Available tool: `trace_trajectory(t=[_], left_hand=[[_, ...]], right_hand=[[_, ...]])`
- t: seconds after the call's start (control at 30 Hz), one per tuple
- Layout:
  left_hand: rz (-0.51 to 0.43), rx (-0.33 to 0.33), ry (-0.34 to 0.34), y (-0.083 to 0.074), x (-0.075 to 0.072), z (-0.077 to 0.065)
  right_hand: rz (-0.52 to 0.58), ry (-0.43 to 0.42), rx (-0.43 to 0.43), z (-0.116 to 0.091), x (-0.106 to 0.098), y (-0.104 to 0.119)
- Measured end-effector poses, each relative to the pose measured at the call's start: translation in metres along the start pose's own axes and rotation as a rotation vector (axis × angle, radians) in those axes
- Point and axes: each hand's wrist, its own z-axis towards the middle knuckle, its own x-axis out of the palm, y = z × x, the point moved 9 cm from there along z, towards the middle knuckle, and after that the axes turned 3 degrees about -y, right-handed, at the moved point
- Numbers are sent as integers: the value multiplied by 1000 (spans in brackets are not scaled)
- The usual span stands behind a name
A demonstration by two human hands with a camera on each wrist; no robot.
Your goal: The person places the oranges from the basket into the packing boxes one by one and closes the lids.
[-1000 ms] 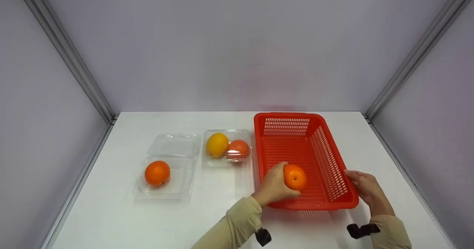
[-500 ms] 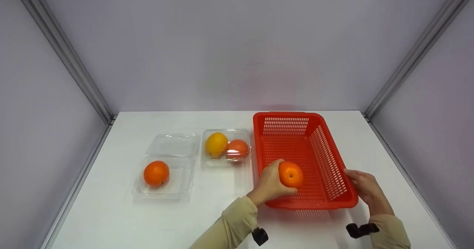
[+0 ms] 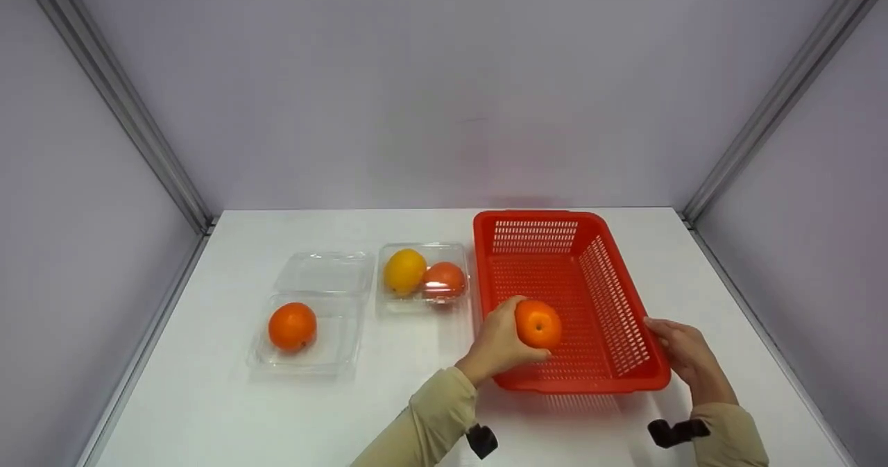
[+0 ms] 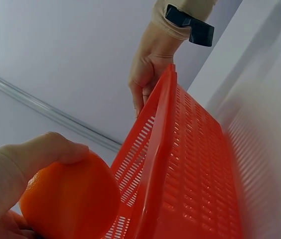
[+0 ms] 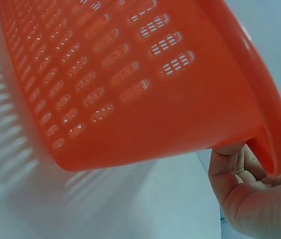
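Note:
My left hand (image 3: 501, 341) grips an orange (image 3: 538, 325) above the near left part of a red plastic basket (image 3: 590, 386). The left wrist view shows the thumb pressed on the side of the orange (image 4: 75, 196), close to the basket's rim (image 4: 161, 144). At the basket's near right corner, my right hand (image 3: 687, 354) holds the rim. In the right wrist view, the right hand's fingers (image 5: 226, 167) curl beneath that rim, with the thumb side partly hidden by it. No fruit shows inside the basket.
Left of the basket stands a clear plastic box (image 3: 424, 303) with a yellow fruit (image 3: 404, 271) and an orange-red fruit (image 3: 444, 281) in it. Farther left, a clear clamshell box (image 3: 340, 345) lies with its lid (image 3: 326, 273) folded back and one orange (image 3: 292, 326) inside. Walls border the white table.
My left hand has moved a little to the left and slightly away from me, carrying the orange. The right hand stays on the basket's rim, and the basket has hardly shifted.

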Motion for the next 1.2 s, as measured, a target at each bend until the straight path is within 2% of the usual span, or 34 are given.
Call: trace_trajectory(t=[0.27,0.53,0.73,0.9,1.2], left_hand=[[-8,-40,-5,8,-4,1],[-31,-26,-30,8,-14,2],[-35,-23,-33,10,-19,3],[-15,-19,-51,13,-24,2],[-51,-8,-83,21,-35,0]], right_hand=[[-2,-9,13,-1,0,0],[3,-4,32,0,0,-1],[32,-6,3,-1,-1,1],[11,-8,-6,-1,0,0],[16,-7,11,-2,0,0]])
